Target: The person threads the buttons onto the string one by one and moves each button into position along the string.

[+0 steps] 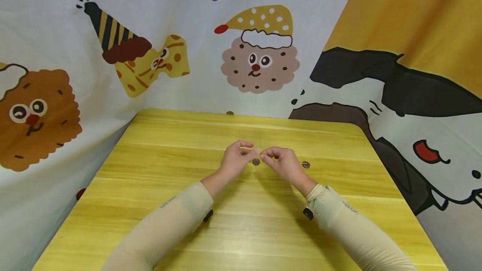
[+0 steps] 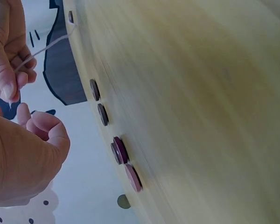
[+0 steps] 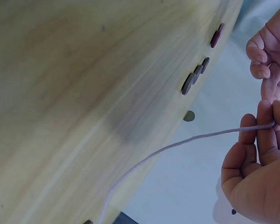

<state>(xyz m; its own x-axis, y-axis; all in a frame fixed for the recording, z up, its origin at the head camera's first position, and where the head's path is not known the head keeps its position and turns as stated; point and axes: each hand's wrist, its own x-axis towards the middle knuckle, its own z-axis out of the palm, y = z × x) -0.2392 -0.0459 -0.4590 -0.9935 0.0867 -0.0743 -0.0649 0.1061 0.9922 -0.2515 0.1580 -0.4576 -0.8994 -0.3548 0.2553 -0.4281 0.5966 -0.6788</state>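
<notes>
A thin pale string (image 3: 186, 140) is pinched between the thumb and fingertips of my right hand (image 1: 284, 163). In the left wrist view its short free end (image 2: 10, 105) pokes out past those fingertips. The other end trails down to a small dark round disc (image 1: 306, 164) on the table, right of the hand. My left hand (image 1: 235, 160) is raised opposite, fingers loosely bent, its fingertips right at the string's end and holding nothing visible. Below, between both hands, lies a brown disc (image 1: 256, 161).
Several flat round discs lie on the wooden table (image 1: 169, 204), among them a pink one (image 2: 133, 178), a dark purple one (image 2: 120, 150) and a brown one (image 2: 102, 115). A cartoon-printed curtain (image 1: 199, 91) hangs behind the far table edge and along the sides.
</notes>
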